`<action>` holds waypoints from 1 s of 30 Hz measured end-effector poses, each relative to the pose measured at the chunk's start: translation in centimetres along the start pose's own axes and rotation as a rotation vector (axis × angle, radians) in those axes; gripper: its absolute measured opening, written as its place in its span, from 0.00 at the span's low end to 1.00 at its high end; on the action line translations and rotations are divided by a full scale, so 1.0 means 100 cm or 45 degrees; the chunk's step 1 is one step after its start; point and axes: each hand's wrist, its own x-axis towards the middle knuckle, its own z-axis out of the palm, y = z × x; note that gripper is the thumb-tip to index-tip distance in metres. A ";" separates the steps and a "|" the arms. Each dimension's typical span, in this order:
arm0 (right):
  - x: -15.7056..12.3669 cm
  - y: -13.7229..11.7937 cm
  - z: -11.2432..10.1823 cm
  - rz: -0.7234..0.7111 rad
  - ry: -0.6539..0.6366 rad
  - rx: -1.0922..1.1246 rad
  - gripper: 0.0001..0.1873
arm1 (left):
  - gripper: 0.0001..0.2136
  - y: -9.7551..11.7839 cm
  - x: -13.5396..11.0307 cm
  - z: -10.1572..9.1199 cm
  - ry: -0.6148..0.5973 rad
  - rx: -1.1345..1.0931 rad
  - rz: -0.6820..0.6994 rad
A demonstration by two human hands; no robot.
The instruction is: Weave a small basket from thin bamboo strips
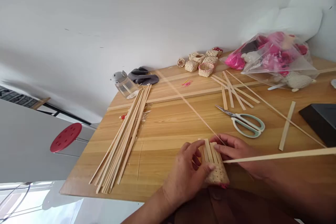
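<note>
A small, part-woven basket (217, 175) of pale flat strips, with a touch of pink at its lower edge, is held near the table's front edge. My left hand (185, 168) grips its left side, thumb across the weave and fingers by the upright strips. My right hand (231, 148) is closed at the basket's upper right, fingers around the strips there. One long strip (283, 154) runs from the basket to the right, over my right hand. Another thin strip (191, 106) slants away from my right fingers toward the wall.
Scissors (246, 123) lie beyond my right hand, near several short strips (233, 92). A bundle of long strips (126, 140) lies left. Small finished baskets (206, 69), a jar (126, 85) and a plastic bag of yarn (275, 57) stand along the back. A black object (319, 124) sits right.
</note>
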 end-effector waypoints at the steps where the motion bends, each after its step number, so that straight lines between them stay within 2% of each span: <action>1: -0.001 0.003 0.001 0.002 -0.044 -0.025 0.23 | 0.22 -0.004 0.000 0.000 0.007 -0.011 -0.012; 5: -0.003 0.012 0.004 0.014 -0.197 -0.086 0.21 | 0.20 -0.014 0.003 -0.003 0.066 0.001 -0.120; 9: -0.004 0.010 0.010 0.027 -0.213 -0.005 0.22 | 0.18 -0.002 0.011 -0.010 -0.022 0.038 -0.190; 13: -0.005 0.004 0.011 0.007 -0.196 -0.010 0.23 | 0.12 0.011 0.018 -0.018 -0.080 0.096 -0.158; 18: -0.006 -0.001 0.004 -0.037 -0.298 -0.135 0.24 | 0.10 0.018 0.017 -0.021 0.031 0.276 0.004; 25: -0.010 -0.013 0.002 -0.070 -0.366 -0.313 0.19 | 0.10 0.022 0.012 -0.018 -0.032 0.038 -0.086; 30: -0.010 -0.013 -0.004 -0.110 -0.314 -0.513 0.16 | 0.11 0.027 0.010 -0.020 -0.051 0.111 -0.011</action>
